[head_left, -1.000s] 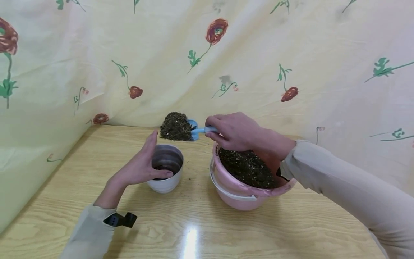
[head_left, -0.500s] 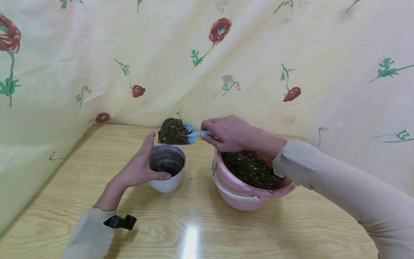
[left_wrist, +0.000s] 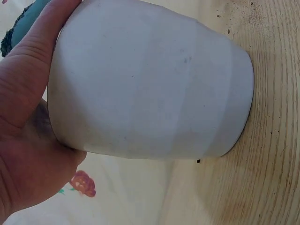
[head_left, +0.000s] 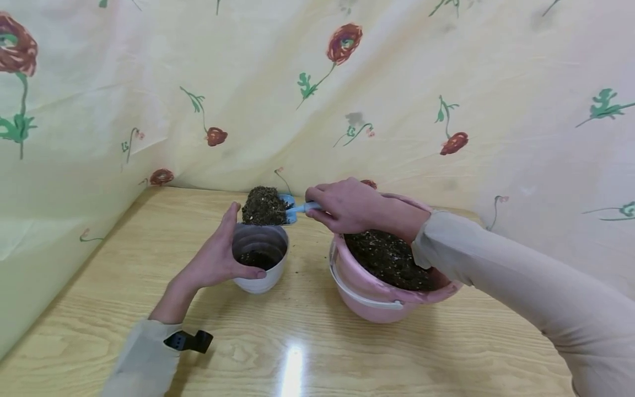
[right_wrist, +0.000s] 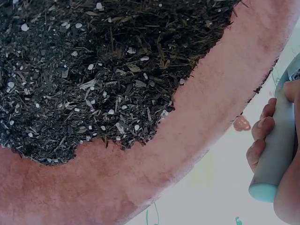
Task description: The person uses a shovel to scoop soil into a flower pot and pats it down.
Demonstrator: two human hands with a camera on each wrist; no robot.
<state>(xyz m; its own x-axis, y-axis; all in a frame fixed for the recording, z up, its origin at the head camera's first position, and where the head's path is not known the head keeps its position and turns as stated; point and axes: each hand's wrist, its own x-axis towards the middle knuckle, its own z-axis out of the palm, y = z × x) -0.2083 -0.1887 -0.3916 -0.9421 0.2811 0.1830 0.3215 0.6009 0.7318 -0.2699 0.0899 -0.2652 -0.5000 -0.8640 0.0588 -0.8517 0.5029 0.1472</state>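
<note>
Presently, nearest the camera, a bare stretch of wooden tabletop [head_left: 238,364] shows a bright light reflection. The left forearm, in a pale sleeve [head_left: 141,358] with a black wrist strap [head_left: 188,341], reaches forward from the lower left.

The left hand [head_left: 215,256] holds a white flower pot [head_left: 260,283] at its left side, thumb across the near rim, fingers set wide from the thumb and partly hidden. The pot stands upright on the table; its grey, ridged interior contains a little dark soil [head_left: 258,259] at the bottom, with the inner wall exposed above it.

To the right, apart from the pot, stands a pink bucket [head_left: 372,310], its white handle [head_left: 362,299] lowered along the near side. It contains dark potting mix [head_left: 392,262] flecked with white granules; bare inner wall shows above the mix. Dark specks lie on the table between both containers.

The right arm extends across the bucket from the right, wrist above the opening. The right hand [head_left: 347,207], back uppermost, grips a blue hand trowel [head_left: 312,205], fingers closed round its handle. The trowel points left, its blade bearing a heaped soil load [head_left: 264,205] above the pot's far rim; contact cannot be determined.

Behind hangs a cream floral cloth [head_left: 268,99].
</note>
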